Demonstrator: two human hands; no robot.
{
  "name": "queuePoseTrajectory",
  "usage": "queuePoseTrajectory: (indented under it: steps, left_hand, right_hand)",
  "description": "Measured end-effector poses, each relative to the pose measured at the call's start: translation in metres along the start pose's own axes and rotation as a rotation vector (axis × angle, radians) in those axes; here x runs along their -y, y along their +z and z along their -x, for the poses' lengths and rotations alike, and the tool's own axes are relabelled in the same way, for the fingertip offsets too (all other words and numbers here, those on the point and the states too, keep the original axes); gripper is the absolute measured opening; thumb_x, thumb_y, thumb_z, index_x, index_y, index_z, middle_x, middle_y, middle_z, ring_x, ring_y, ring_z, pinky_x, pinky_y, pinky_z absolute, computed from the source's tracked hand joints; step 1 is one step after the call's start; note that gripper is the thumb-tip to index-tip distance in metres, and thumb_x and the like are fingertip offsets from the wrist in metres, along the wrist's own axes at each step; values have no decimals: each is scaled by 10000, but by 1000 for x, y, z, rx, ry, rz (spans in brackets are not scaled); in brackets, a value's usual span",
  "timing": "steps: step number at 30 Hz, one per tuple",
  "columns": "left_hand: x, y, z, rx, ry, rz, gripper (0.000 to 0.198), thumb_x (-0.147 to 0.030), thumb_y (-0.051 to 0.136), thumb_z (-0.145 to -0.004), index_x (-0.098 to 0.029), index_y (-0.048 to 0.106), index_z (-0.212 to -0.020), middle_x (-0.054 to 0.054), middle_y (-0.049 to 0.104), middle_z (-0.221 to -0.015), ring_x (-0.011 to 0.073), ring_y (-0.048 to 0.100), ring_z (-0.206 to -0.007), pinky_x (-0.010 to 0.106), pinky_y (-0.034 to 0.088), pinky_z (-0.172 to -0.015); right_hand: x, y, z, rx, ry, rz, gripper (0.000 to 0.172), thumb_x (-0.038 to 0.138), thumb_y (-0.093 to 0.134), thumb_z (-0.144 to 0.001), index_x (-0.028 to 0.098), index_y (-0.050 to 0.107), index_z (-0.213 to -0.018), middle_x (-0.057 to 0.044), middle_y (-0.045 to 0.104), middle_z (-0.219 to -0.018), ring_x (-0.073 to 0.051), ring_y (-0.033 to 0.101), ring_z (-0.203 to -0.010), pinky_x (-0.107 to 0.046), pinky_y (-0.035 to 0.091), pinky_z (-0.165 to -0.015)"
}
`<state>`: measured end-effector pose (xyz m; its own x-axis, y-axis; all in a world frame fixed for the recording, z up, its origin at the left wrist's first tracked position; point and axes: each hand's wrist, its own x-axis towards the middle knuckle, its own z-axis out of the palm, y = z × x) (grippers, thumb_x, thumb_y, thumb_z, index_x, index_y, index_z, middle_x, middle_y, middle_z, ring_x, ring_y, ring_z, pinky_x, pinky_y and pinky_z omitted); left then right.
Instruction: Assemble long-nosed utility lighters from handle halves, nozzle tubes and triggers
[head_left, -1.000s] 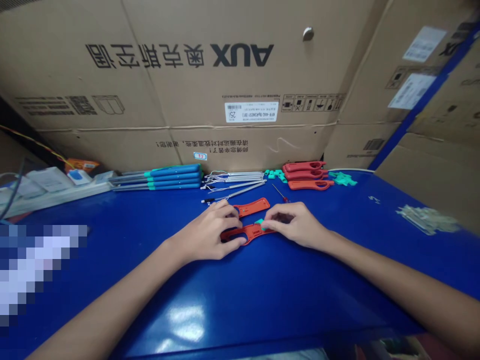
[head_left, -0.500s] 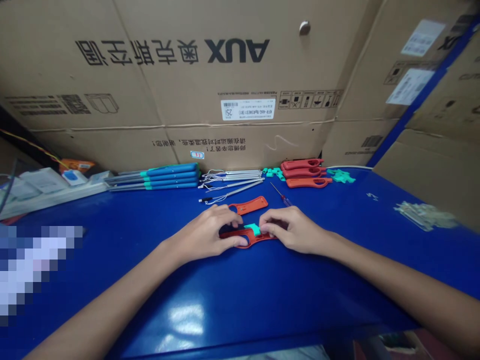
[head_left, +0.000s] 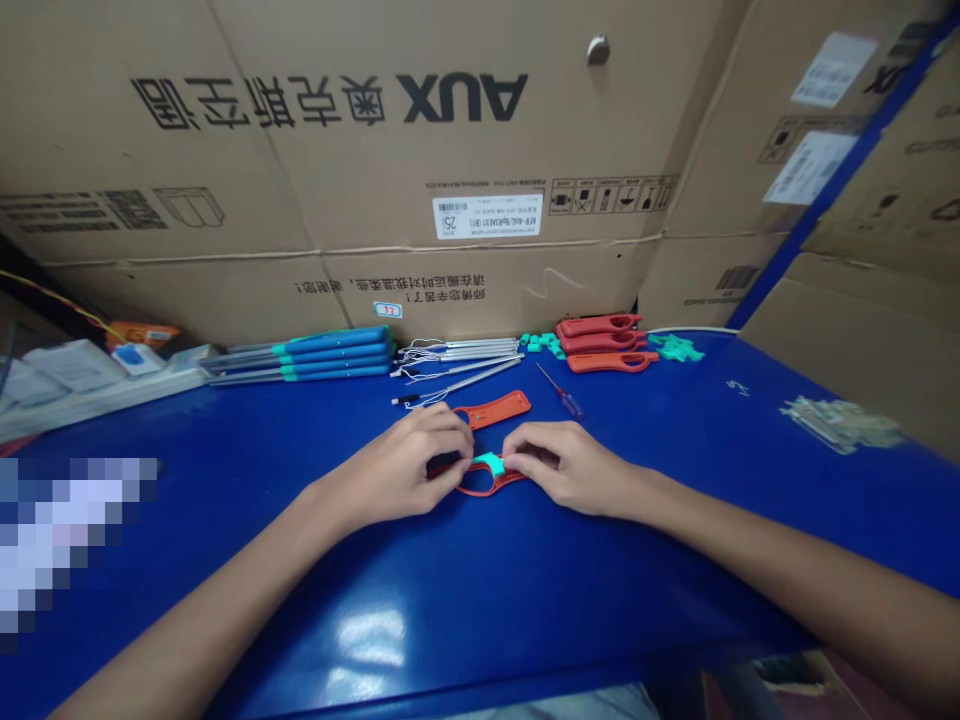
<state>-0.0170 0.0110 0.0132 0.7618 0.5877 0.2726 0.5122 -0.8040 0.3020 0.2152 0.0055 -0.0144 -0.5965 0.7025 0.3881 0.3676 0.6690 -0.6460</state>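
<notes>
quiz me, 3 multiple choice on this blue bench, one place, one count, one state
1. Where does the thin blue-handled screwdriver lie relative to the loose orange-red plastic handle? A left of it; B right of it; C on top of it.
2. How many red plastic handles lie together at the back of the glossy blue table? A two; B three; C five.
3. What do the left hand and right hand do with the orange-red handle bearing a teal plastic piece? A both hold it; B only the right touches it; C neither touches it.

1 B, it lies past the handle's right end.
2 B, three show in a row.
3 A, fingers of both hands are on it.
</notes>
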Motion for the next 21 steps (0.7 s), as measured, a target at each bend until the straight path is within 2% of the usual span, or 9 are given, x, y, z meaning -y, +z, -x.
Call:
queuePoseTrajectory:
  steps: [7,21]
  left_hand:
    - [0,-3,0,25,2,-50,174,-166,488,-909,-166,651,-848,54,649,-930,189,566,-890,354,446,-842]
    - [0,-3,2,60,-19,-90,175,-196,502,-894,-180,670,-846,69,658,-1001,216,585,-950,400,448,-914]
  right_hand:
    - [0,1,3,-10,-46,47,95,167,571,-892,143,662,-880,-17,639,-748,-88,518,-596,-204,422,-572]
    - [0,2,3,23,-40,89,126,160,544,-903,147,667,-886,-41,650,-810,-111,554,-664,-236,453,-625]
